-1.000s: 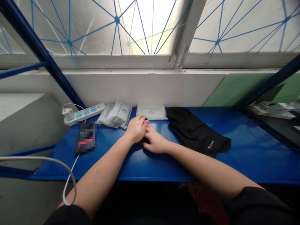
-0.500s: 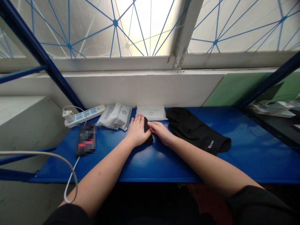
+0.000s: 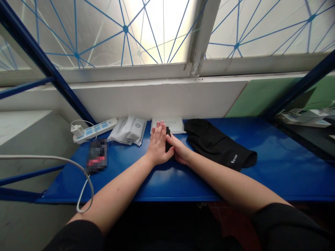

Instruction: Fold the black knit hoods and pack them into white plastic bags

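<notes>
Window: frosted panes (image 3: 157, 35) crossed by a web of blue lines, above a white concrete ledge (image 3: 157, 101), with a green panel (image 3: 261, 96) to the right and a blue steel brace (image 3: 34, 43) slanting down on the left.

Surface: blue painted metal shelf (image 3: 201, 190) running along the wall, glossy under the window light.

Left end: white power strip (image 3: 94, 129) with a plug adapter (image 3: 77, 130) in it; a white cable (image 3: 39, 157) curves in from the left, past the left forearm, to a pixelated object (image 3: 97, 157) lying flat.

Back row: two printed white packets (image 3: 128, 130) lying on each other, then a flat white packet (image 3: 167, 125) against the wall, its near edge just beyond the left fingertips (image 3: 159, 124).

Right side: black sock (image 3: 217, 146) laid flat, with small white lettering near its end, just beside the right hand.

Hands: left hand (image 3: 158, 144) and right hand (image 3: 180, 150) both lie open, neither grip closed, fingers extended, with a small black cloth (image 3: 169, 141) between them, touching both and mostly hidden.

Risk: the small cloth has only flat palms against it, so any parting of the hands could let it slump or unfold; a forearm shift could snag the cable.
</notes>
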A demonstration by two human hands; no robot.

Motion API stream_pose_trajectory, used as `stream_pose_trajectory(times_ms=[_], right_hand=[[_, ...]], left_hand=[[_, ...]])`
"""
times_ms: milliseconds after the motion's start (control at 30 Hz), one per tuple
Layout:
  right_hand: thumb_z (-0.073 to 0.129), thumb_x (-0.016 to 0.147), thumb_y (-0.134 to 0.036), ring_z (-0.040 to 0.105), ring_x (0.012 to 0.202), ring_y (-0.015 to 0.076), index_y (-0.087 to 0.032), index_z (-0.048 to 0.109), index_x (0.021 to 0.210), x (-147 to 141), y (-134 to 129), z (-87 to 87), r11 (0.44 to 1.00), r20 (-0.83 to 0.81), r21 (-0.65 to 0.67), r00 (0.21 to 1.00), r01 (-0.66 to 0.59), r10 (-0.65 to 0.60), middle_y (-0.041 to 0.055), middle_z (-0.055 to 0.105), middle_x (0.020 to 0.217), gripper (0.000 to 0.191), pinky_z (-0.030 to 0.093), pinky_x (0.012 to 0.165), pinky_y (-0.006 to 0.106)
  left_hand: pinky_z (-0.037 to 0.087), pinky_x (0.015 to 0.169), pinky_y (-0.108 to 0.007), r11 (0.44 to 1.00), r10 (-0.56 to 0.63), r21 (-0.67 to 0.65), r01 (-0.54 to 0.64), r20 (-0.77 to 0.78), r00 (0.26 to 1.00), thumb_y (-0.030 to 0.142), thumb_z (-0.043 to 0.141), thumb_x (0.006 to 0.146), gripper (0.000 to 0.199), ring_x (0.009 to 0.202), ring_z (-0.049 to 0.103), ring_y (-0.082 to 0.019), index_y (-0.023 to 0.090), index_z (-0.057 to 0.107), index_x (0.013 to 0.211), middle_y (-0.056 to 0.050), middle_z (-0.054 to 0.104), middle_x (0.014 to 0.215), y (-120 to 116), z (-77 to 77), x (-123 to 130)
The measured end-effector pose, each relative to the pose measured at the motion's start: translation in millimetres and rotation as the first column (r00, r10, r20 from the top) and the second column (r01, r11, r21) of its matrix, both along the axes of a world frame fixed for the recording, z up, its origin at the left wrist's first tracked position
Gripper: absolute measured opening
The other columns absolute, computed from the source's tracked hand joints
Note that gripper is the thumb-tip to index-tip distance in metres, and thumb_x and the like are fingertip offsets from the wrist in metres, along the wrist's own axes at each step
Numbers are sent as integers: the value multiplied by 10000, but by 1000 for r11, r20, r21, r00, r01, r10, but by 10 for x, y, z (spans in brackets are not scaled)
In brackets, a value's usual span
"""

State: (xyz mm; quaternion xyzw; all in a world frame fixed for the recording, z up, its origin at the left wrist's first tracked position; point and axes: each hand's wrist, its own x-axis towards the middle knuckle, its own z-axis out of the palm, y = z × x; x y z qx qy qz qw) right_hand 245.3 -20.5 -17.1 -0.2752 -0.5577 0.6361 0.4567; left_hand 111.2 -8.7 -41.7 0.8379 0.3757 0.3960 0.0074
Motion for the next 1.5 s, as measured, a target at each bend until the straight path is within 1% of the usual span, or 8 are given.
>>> stream_pose_trajectory(times_ms=[200, 367, 567, 733, 833, 900, 1267, 1500], right_hand=[[357, 977, -675, 563, 1331, 260, -267, 454, 1511, -12, 74, -107, 996, 16, -72, 999, 44, -43, 97, 612, 1420, 679, 445, 1118, 469], [677, 867, -506, 661, 1200, 276, -226, 584, 1359, 40, 218, -151, 967, -141, -252, 990, -19, -17, 108, 704, 1272, 574, 478, 1084, 469], [705, 837, -441, 705, 1112, 304, -170, 665, 1177, 98, 331, -138, 915, -245, -398, 954, 64, -173, 126, 760, 1115, 436, 540, 1017, 482], [675, 837, -501, 700, 1118, 320, -173, 636, 1209, 138, 368, -88, 901, -309, -418, 914, 119, -264, 132, 758, 1119, 499, 562, 985, 512], [685, 815, -512, 704, 1099, 328, -169, 648, 1169, 150, 378, -100, 887, -291, -427, 903, 174, -317, 131, 760, 1101, 495, 571, 968, 509], [725, 788, -491, 707, 1086, 323, -177, 662, 1127, 157, 385, -125, 886, -249, -388, 897, 253, -365, 114, 766, 1076, 466, 569, 973, 491], [869, 693, -398, 696, 1098, 301, -189, 702, 1063, 138, 370, -160, 887, -156, -241, 887, 392, -435, 91, 756, 1121, 457, 516, 1041, 475], [748, 795, -422, 693, 1113, 324, -171, 694, 1068, 342, 579, -152, 846, -245, -447, 870, 291, -428, 116, 769, 1062, 375, 529, 1034, 530]], left_hand=[[70, 1260, -552, 996, 25, -81, -32, -77, 997, 406, 604, 850, 1040, 1567, 69, -337, 137, -38, 1623, -181, 115, 1687, 35, 48, 3], [18, 1258, -551, 983, 2, -182, -26, -131, 991, 442, 594, 870, 996, 1566, -30, -326, 102, 32, 1620, -210, 48, 1684, 95, 90, 13], [104, 1247, -563, 862, 349, -444, -244, 171, 921, 590, 701, 800, 1090, 1555, 28, -394, 66, 165, 1590, -276, 81, 1663, 141, 161, 66], [474, 1074, -472, 647, 416, -749, 139, 500, 759, 611, 775, 753, 873, 1313, 563, -364, 140, 492, 1432, -224, 615, 1360, 262, 274, 59], [551, 966, -435, 480, 333, -738, 474, 653, 680, 571, 813, 735, 668, 1125, 683, -329, 146, 652, 1224, -177, 713, 1195, 300, 239, 25], [548, 973, -418, 450, 286, -689, 568, 714, 639, 499, 869, 692, 632, 1098, 693, -309, 145, 674, 1179, -161, 725, 1178, 301, 185, -4], [557, 907, -397, 579, 255, -697, 423, 647, 719, 441, 861, 711, 521, 1037, 692, -300, 165, 684, 1117, -119, 742, 1091, 268, 86, -77], [459, 1065, -408, 898, 204, -439, -29, 357, 912, 224, 466, 963, 277, 1146, 619, -252, 199, 665, 1155, -114, 687, 1167, 453, 46, -244]])
